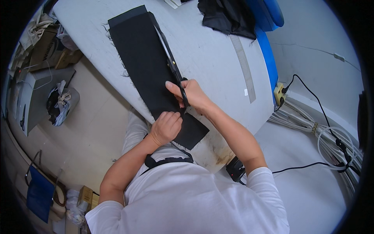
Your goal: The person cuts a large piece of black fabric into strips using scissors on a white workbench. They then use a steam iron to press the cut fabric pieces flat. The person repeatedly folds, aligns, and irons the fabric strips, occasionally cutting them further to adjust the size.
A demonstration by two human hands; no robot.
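A long strip of black fabric (pixel 136 58), with a frayed left edge, lies lengthwise on the white table (pixel 210 66). My right hand (pixel 193 94) is closed round the black handles of large scissors (pixel 172 61). Their long blades run along the fabric's right edge, pointing away from me, beside a narrow black sliver at that edge. Closer to me, my left hand (pixel 167 126) is closed, its bent fingers bunched on the fabric near the handles. The near end of the fabric extends past my left hand to the right. My fingers partly hide the handles.
Crumpled black cloth (pixel 230 17) lies at the table's far right, near a blue chair (pixel 267 15). A grey strip (pixel 243 68) runs along the tabletop. Bundled cables (pixel 307 121) lie right of the table. A bag-lined bin (pixel 64 103) stands on the floor at left.
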